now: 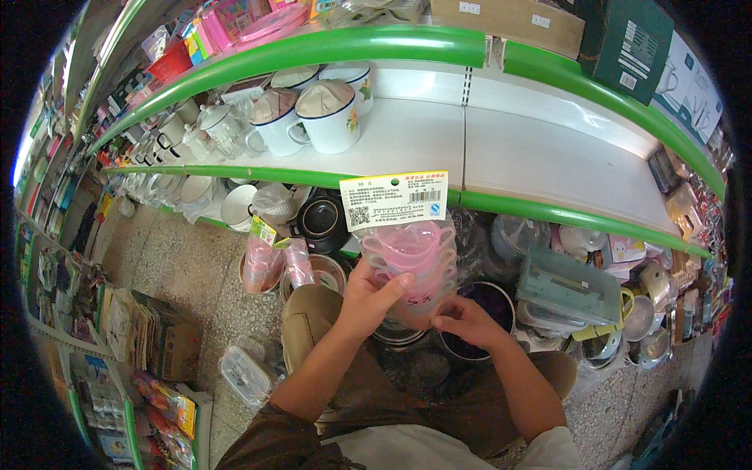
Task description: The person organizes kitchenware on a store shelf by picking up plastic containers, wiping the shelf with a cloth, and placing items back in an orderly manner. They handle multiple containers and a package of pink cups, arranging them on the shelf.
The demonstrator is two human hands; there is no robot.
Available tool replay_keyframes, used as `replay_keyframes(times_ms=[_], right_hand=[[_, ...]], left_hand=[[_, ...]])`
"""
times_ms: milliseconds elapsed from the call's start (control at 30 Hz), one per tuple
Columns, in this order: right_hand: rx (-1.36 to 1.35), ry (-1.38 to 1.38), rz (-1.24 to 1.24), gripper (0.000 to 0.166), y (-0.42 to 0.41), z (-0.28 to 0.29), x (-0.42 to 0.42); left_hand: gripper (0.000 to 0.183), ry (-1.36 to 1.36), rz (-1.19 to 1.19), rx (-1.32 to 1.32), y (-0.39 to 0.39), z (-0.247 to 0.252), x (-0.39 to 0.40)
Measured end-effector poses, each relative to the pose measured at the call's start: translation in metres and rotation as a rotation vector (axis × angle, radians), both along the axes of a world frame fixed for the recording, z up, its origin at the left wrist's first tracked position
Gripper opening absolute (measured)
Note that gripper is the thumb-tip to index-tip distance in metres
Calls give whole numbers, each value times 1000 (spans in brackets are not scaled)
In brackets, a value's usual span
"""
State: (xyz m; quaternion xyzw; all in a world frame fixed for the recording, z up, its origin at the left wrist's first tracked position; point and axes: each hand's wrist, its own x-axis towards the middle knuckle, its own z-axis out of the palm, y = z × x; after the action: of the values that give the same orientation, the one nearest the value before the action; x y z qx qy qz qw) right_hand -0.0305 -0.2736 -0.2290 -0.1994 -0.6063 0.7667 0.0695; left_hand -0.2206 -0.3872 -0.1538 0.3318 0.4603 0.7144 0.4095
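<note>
A clear bag of nested pink and pale plastic cups (414, 258), topped by a printed header card (395, 198), is held up in front of my knees. My left hand (373, 296) grips the bag's left side, its thumb across the front. At the lower right of the bag is my right hand (467, 320), fingers curled against the bottom edge; how firmly it holds is unclear. Behind the bag, dark round cookware (484, 323) rests low between my legs. Two similar packs of pink cups (258, 267) lie in bowls to the left.
White enamel mugs (329, 117) stand on the middle shelf (405, 123), which has green edging. Bowls and a black pot (322, 220) are below. Plastic containers (570, 285) and metal pans are piled at right. A lidded container (244, 373) lies on the speckled floor (217, 288) at left.
</note>
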Motion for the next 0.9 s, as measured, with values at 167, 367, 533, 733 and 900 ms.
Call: replay_keyframes(times_ms=[167, 367, 533, 733, 900], right_hand=[[11, 2, -35, 19, -1, -9, 1], [-34, 51, -79, 27, 3, -20, 5], [-495, 199, 132, 52, 2, -30, 19], [-706, 180, 243, 57, -3, -39, 22], [-491, 91, 95, 64, 0, -46, 6]], left_hand=[[48, 6, 12, 44, 1, 1, 0], [65, 39, 29, 75, -3, -20, -7], [85, -193, -5, 171, 1, -9, 13], [78, -557, -330, 29, 5, -35, 20], [61, -273, 75, -55, 16, -18, 15]])
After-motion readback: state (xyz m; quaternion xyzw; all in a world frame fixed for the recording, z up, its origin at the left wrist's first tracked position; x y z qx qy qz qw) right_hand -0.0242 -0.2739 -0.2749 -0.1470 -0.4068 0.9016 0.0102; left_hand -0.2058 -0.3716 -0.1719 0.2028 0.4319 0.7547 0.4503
